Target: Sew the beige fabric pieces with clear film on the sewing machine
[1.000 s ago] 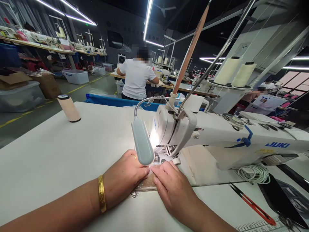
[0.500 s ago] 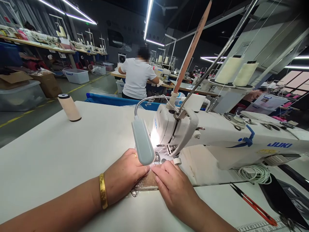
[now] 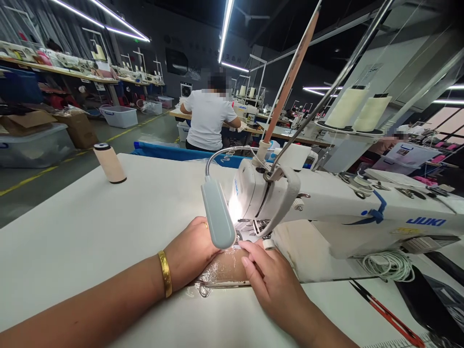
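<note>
Piece of glossy brown material (image 3: 226,268) lies near the needle end of white sewing machine (image 3: 326,193). Left hand (image 3: 192,253) is at its left, grip cannot be told behind grey oblong lamp (image 3: 218,214); right hand (image 3: 274,274) is at its right, thumb and forefinger apart.

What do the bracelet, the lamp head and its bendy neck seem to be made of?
The bracelet looks like polished, gold-coloured metal, with bright highlights; solid or plated, I can't tell. The lamp head is probably satin plastic: smooth, evenly grey. The neck seems shiny chromed metal, given its silvery ribbing.
</note>
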The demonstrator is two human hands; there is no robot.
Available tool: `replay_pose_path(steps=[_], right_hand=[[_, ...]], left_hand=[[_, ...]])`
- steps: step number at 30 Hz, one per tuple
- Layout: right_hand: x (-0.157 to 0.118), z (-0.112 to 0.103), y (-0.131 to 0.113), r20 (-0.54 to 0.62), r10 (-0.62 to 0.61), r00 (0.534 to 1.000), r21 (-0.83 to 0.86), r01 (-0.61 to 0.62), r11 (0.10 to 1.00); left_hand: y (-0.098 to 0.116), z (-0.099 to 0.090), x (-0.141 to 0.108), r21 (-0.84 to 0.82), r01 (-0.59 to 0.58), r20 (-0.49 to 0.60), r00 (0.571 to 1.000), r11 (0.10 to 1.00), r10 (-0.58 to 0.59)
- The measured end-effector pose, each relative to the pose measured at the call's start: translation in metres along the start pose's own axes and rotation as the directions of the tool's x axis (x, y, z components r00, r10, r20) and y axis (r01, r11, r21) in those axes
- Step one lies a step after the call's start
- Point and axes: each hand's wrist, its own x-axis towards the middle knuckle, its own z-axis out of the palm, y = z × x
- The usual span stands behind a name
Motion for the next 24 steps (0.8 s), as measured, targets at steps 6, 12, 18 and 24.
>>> replay_pose_path(steps=[6,12,18,24], right_hand=[[0.001,-0.006,0.004,0.015,0.059,0.998,0.014,-0.059,0.998],[-0.014,0.003,0.017,0.008,0.091,0.996,0.017,-0.091,0.996],[-0.019,0.004,0.026,0.060,-0.045,0.997,0.049,0.042,0.998],[-0.026,-0.004,0.000,0.065,-0.234,0.970,0.034,0.233,0.972]], left_hand=[[-0.002,0.003,0.002,-0.010,0.114,0.072,0.991,0.993,-0.113],[-0.006,0.012,0.000,0.058,0.200,0.189,0.960,0.978,-0.208],[-0.011,0.013,-0.005,0.129,0.234,0.157,0.955,0.964,-0.253],[-0.018,0.016,-0.015,0.151,0.262,0.050,0.961,0.953,-0.272]])
